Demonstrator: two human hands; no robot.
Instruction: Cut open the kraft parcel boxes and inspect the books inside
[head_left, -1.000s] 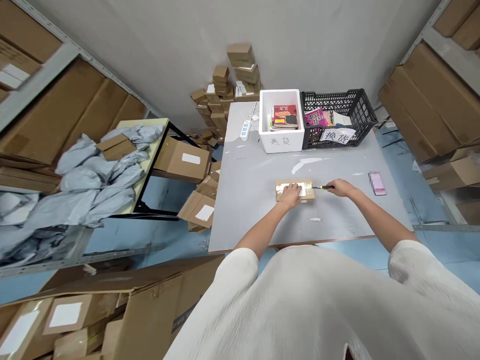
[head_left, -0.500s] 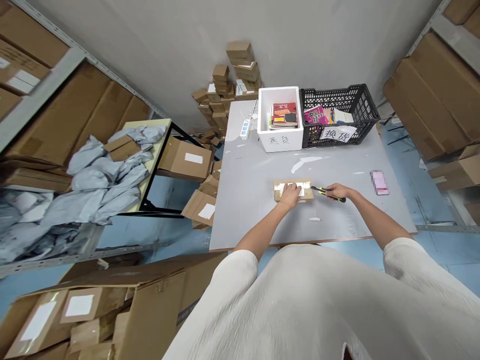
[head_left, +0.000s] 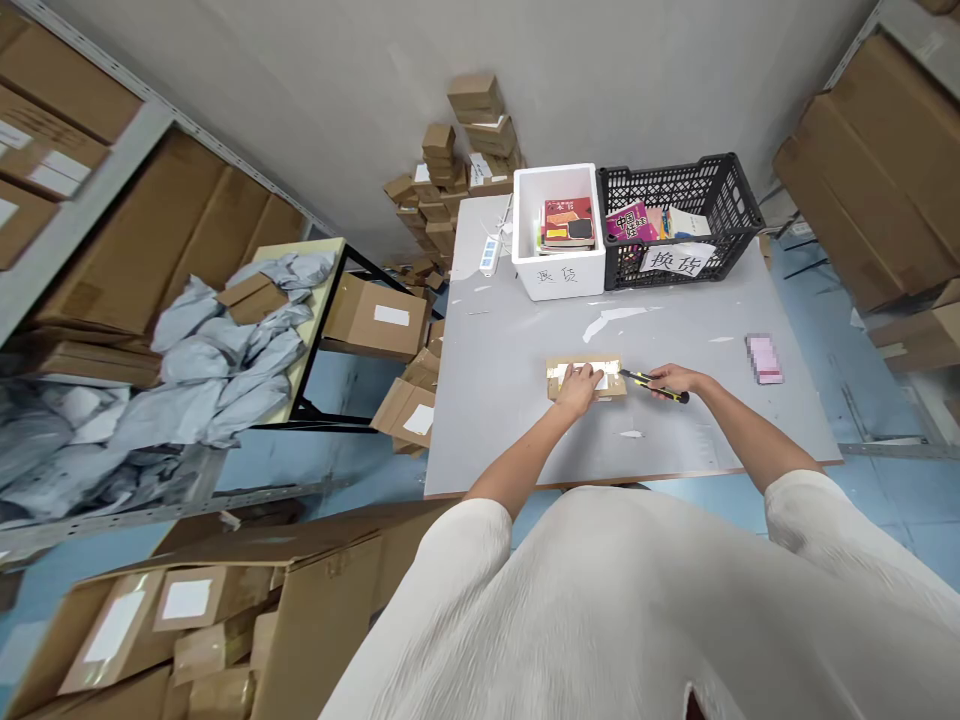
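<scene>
A small taped cardboard box (head_left: 616,388) with a white label lies flat on the grey table (head_left: 499,400). Across its near side and label rests my left hand (head_left: 576,388), fingers spread over the top and pressing the box down. My right hand (head_left: 673,380) is closed around a yellow-and-black utility knife (head_left: 639,377). The knife's tip points left and meets the right end of the box; whether the blade is in the tape is too small to tell.
A white foam box (head_left: 559,280) and a black plastic crate (head_left: 660,270), both holding books, stand at the table's back beside a power strip (head_left: 490,255). A pink blurred item (head_left: 764,359) lies at right. A large carton (head_left: 330,610) of parcels stands lower left.
The camera view has shifted slightly. Both hands, the knife and the box stay in nearly the same places relative to each other.
</scene>
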